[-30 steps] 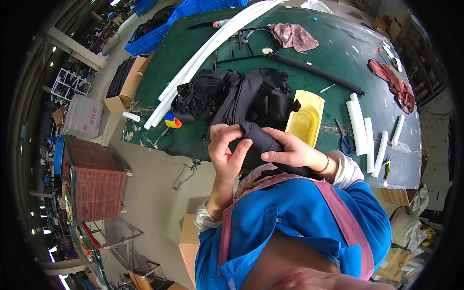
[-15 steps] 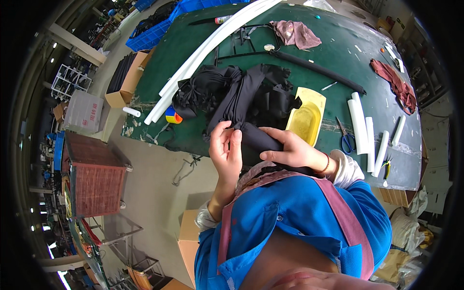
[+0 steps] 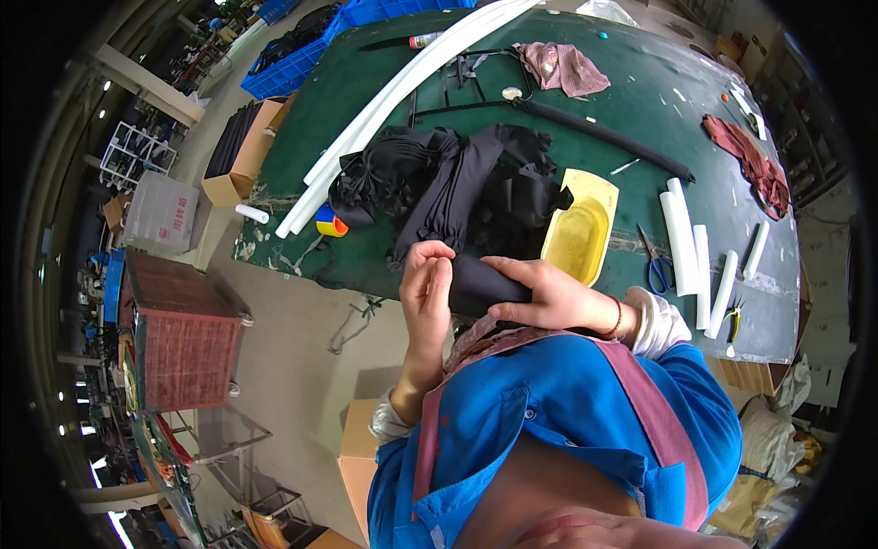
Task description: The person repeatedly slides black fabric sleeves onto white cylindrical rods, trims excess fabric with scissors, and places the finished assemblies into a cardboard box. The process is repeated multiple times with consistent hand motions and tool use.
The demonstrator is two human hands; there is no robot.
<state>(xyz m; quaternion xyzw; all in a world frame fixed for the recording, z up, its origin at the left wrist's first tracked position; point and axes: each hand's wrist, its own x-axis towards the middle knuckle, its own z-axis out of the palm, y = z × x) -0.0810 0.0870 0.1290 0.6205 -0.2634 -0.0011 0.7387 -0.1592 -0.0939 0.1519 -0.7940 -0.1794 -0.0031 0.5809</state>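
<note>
Black cloth roll [image 3: 489, 285], smooth, rounded, gathered black fabric [image 3: 444, 197] just beyond

Around Our Green Table [image 3: 654, 105]

To the right of a yellow tray [image 3: 579, 240], we see blue-handled scissors [image 3: 648, 245], short white tubes [image 3: 678, 243] and yellow-handled pliers [image 3: 734, 318]. A rust-coloured cloth [image 3: 752, 166] lies beyond. Long white tubes [image 3: 375, 125] cross the table's left side near a multicoloured roll [image 3: 330, 222]; a pink cloth [image 3: 569, 71] lies toward the far edge. Off left we have a blue crate [image 3: 274, 84], an open carton [image 3: 224, 191] and a reddish-brown wheeled cabinet [image 3: 186, 361].

two hands [image 3: 553, 300], one yellow tray [image 3: 579, 240] — one pair each: scissors [image 3: 655, 257], pliers [image 3: 734, 316]
</note>
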